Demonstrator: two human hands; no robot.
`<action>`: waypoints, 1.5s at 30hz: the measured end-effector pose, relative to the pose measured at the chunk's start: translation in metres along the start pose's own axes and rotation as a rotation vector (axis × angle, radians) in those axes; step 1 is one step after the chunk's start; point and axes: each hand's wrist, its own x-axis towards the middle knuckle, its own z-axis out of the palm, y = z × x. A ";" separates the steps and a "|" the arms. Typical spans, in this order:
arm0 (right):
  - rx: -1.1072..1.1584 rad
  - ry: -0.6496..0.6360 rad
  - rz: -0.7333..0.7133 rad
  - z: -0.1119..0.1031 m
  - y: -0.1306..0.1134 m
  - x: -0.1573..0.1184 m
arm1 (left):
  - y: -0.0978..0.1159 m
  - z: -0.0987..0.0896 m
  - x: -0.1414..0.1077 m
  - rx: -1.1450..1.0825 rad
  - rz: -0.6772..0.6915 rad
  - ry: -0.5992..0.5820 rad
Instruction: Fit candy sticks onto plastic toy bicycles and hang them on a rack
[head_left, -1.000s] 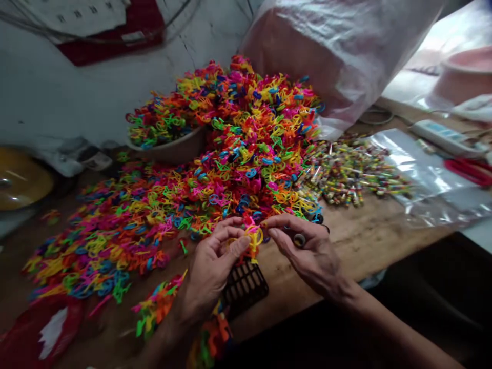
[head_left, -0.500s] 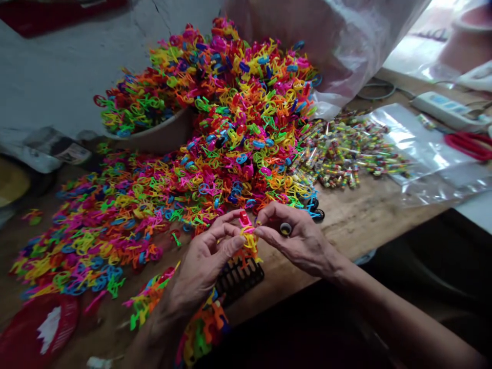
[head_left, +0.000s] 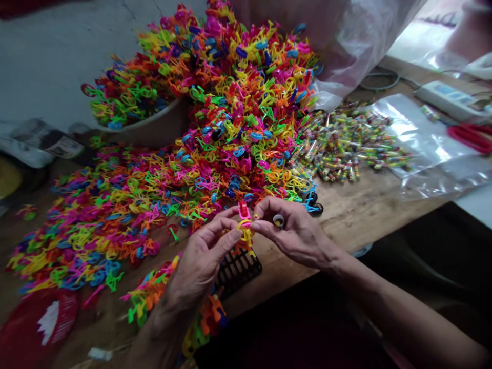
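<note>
Between the fingertips of both hands is a small plastic toy bicycle (head_left: 245, 225), yellow and pink with a red piece on top. My left hand (head_left: 209, 246) pinches it from the left. My right hand (head_left: 294, 230) has thumb and forefinger closed at its right side, and a tiny yellowish bit shows there. A small round grey piece (head_left: 278, 221) sits against the right hand's fingers; whether it is worn or held I cannot tell. Below the hands lies a black slotted rack (head_left: 240, 271). Colourful plastic pieces (head_left: 148, 292) lie partly behind my left wrist.
A large heap of bright toy parts (head_left: 246, 102) covers the table's back, spilling from a tub (head_left: 154, 123). Small wrapped tubes (head_left: 346, 146) lie right of it, beside clear plastic bags (head_left: 407, 138), a power strip (head_left: 449, 100) and red-handled scissors (head_left: 469, 137). A red basket (head_left: 65, 318) stands front left.
The view has shifted slightly. Both hands keep their pinch on the toy, with the right fingers moved a little.
</note>
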 end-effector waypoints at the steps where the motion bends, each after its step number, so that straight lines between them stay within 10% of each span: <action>1: -0.036 0.011 -0.014 0.001 0.000 0.000 | -0.001 0.000 0.000 0.004 0.002 0.005; 23: -0.456 0.077 -0.198 0.009 -0.009 0.000 | 0.003 0.024 0.000 0.953 0.579 0.483; 45: -0.525 0.002 -0.308 0.003 0.000 0.008 | -0.007 0.027 0.000 0.827 0.471 0.478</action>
